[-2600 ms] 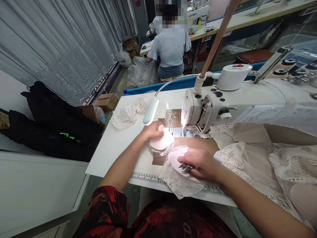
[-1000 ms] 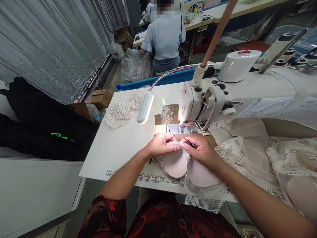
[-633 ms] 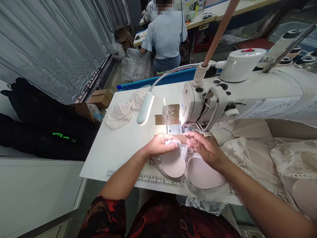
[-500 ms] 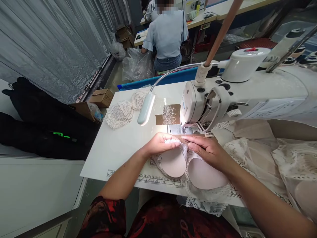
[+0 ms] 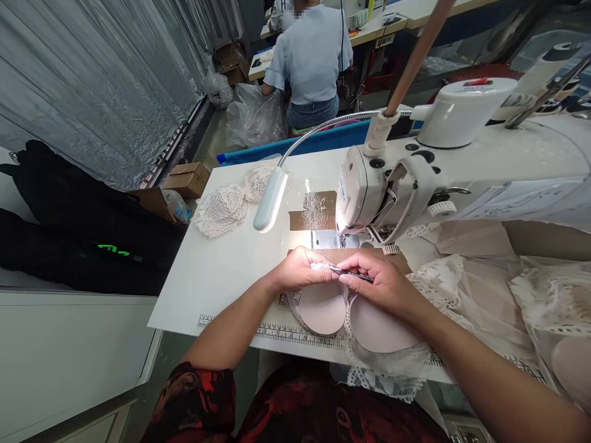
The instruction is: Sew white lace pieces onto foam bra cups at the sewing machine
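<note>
My left hand [image 5: 305, 269] is closed on the lace edge of a pale pink bra [image 5: 323, 311], pinching it between thumb and fingers. Thread snips [image 5: 354, 274] with dark blades lie in my right hand [image 5: 376, 278], gripped between thumb and fingers. Their tips point left and meet the lace beside my left fingertips. The bra's two moulded cups rest inside up at the table's front edge, and its lace hangs over that edge. Just beyond my hands stands the sewing machine [image 5: 364, 191], its needle area lit. Whether the blades touch a thread is too small to tell.
Lace cups [image 5: 221, 212] lie on the white table [image 5: 221, 277] at left, under a gooseneck lamp [image 5: 271, 200]. More lace pieces [image 5: 466, 286] are heaped at right. A ruler strip [image 5: 295, 337] runs along the front edge. A person [image 5: 309, 61] sits ahead, facing away.
The bra was turned and its lace edge brought between both hands. Lately my left hand has kept its hold, while my right hand has brought the snips from lying back to pointing at the lace.
</note>
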Demonstrator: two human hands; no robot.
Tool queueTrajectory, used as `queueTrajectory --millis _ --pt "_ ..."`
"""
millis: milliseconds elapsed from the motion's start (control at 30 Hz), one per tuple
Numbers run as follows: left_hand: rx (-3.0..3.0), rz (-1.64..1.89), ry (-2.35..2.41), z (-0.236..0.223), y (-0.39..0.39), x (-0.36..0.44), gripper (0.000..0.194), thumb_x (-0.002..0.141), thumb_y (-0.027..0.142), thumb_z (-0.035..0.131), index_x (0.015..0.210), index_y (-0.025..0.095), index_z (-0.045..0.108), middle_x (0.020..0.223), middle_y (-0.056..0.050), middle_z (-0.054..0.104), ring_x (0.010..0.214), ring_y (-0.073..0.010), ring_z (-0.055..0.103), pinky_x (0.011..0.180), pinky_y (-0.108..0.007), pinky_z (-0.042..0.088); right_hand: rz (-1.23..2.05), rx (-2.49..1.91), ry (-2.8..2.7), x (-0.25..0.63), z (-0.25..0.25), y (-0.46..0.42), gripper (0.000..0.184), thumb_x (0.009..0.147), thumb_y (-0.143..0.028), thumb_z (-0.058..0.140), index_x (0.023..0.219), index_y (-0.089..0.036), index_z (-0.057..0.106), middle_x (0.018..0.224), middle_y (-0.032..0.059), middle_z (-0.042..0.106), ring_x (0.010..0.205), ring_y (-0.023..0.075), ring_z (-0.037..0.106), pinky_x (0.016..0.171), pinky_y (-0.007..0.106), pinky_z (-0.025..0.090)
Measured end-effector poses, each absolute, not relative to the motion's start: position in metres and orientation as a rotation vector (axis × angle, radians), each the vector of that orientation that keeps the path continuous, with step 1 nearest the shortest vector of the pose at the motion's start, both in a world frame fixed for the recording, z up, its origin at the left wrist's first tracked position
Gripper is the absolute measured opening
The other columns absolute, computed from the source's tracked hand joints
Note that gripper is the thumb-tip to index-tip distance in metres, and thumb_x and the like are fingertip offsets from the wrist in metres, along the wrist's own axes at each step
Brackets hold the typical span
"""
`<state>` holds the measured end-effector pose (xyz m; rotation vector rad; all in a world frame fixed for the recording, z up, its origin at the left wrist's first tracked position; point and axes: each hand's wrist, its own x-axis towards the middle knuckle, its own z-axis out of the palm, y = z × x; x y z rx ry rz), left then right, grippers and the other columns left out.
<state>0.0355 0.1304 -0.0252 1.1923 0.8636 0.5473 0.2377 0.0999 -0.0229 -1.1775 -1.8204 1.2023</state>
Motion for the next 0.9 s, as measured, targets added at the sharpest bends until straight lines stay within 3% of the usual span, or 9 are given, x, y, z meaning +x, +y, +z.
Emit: queueTrajectory --millis 167,400,633,733,900 --pt "1.202 0.543 0.896 -0.023 0.130 0.036 0.030 0.063 0.036 0.081 0.079 0.011 0.074 0.076 -0.006 0.071 0.070 -0.0135 0.062 0.070 -0.027 0.049 1.192 -1.203 -1.773 0.240 -0.028 0.102 0.020 0.082 -0.039 0.058 0.085 -0.020 0.066 0.086 0.0054 0.068 0.077 0.0184 0.064 0.070 0.034 0.052" --pt "1.220 0.519 0.917 -0.023 0.129 0.036 0.032 0.060 0.037 0.082 0.073 0.010 0.071 0.072 -0.004 0.067 0.068 -0.0123 0.058 0.066 -0.026 0.046 1.493 -1.148 -1.742 0.243 -0.024 0.104 0.026 0.081 -0.041 0.060 0.094 -0.019 0.060 0.082 0.0053 0.067 0.073 0.0169 0.063 0.065 0.032 0.051" --pt "1.416 0.413 0.904 -0.022 0.128 0.039 0.035 0.065 0.042 0.077 0.064 0.009 0.064 0.054 0.005 0.043 0.052 -0.0051 0.036 0.048 -0.021 0.024 1.419 -1.179 -1.785 0.235 -0.026 0.103 0.024 0.081 -0.042 0.058 0.087 -0.019 0.062 0.073 0.0025 0.064 0.065 0.0151 0.059 0.058 0.029 0.047" --pt "1.447 0.414 0.853 -0.023 0.130 0.039 0.033 0.068 0.042 0.075 0.070 0.010 0.067 0.058 0.003 0.051 0.056 -0.0070 0.043 0.052 -0.021 0.031 1.340 -1.224 -1.787 0.236 -0.027 0.103 0.023 0.082 -0.043 0.056 0.082 -0.020 0.061 0.073 0.0023 0.065 0.065 0.0152 0.059 0.058 0.029 0.047" --pt "1.275 0.468 0.837 -0.023 0.141 0.026 0.042 0.080 0.050 0.063 0.094 0.012 0.072 0.092 -0.007 0.069 0.084 -0.0151 0.060 0.075 -0.025 0.045 1.184 -1.403 -1.842 0.250 -0.021 0.106 0.032 0.082 -0.051 0.055 0.093 -0.022 0.061 0.073 0.0012 0.068 0.066 0.0184 0.063 0.059 0.030 0.048"
